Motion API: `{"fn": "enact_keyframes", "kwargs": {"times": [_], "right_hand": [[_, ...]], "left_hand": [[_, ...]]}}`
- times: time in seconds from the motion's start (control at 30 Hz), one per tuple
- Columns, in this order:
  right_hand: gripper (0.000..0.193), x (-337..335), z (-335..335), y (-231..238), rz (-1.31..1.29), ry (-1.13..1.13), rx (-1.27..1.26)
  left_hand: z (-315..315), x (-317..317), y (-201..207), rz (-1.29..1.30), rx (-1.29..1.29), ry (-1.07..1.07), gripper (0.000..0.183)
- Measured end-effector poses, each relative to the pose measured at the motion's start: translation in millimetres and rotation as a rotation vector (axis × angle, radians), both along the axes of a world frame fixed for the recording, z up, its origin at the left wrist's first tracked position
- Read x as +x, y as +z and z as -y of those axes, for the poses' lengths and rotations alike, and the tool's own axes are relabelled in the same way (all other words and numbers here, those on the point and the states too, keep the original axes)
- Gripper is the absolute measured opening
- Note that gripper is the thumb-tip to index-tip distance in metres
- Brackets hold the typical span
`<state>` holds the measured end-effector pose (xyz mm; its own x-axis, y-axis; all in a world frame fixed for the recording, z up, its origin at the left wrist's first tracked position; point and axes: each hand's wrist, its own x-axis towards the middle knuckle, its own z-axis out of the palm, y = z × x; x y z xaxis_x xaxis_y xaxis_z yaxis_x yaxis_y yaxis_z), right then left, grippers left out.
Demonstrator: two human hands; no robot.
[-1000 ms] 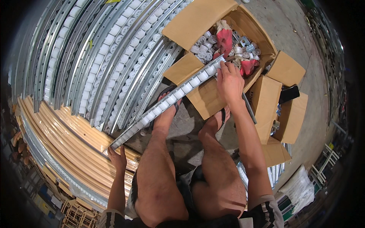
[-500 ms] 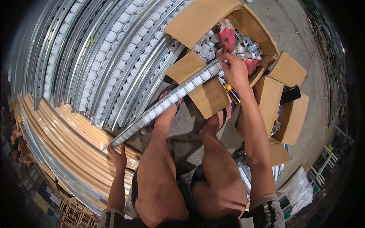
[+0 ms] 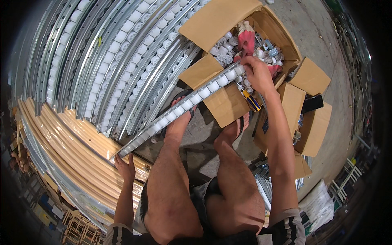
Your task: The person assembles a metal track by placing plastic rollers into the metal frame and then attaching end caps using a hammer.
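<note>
Under our sandalled feet is a grey concrete floor (image 3: 334,118), bare in a wide strip to the right. On our left lie long rows of metal rails with white rollers (image 3: 108,61), and below them pale orange pipes (image 3: 77,147) in clear wrapping. Ahead, an open cardboard box (image 3: 281,30) holds loose rollers and red-and-white gloves (image 3: 246,37); beside it stand smaller cartons (image 3: 288,116) with their flaps up. A yellow-and-blue handled tool (image 3: 250,100) shows near our right forearm.

We have one roller track (image 3: 185,105) slanting from above the pipes, over our left foot, to the big box. Our right hand (image 3: 257,73) is curled around its upper end, grasping it. Our left hand (image 3: 125,168), thumb apart, touches the lower end; we cannot tell whether it grips.
</note>
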<state>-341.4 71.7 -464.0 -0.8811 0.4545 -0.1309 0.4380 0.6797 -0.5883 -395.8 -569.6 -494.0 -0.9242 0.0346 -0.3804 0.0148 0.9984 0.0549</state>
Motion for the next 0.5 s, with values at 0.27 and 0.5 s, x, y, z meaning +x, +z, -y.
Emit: {"fn": "enact_keyframes", "kwargs": {"times": [0.27, 0.5], "right_hand": [[0.021, -0.1, 2.3, 9.7, 0.053, -0.029, -0.114], [0.021, -9.9, -0.8, 11.5, 0.177, 0.055, -0.151]], "left_hand": [[-2.0, -2.2, 1.4, 0.006, -0.009, -0.016, 0.078], [-4.9, -2.2, 3.6, 0.016, -0.015, -0.003, 0.078]]}}
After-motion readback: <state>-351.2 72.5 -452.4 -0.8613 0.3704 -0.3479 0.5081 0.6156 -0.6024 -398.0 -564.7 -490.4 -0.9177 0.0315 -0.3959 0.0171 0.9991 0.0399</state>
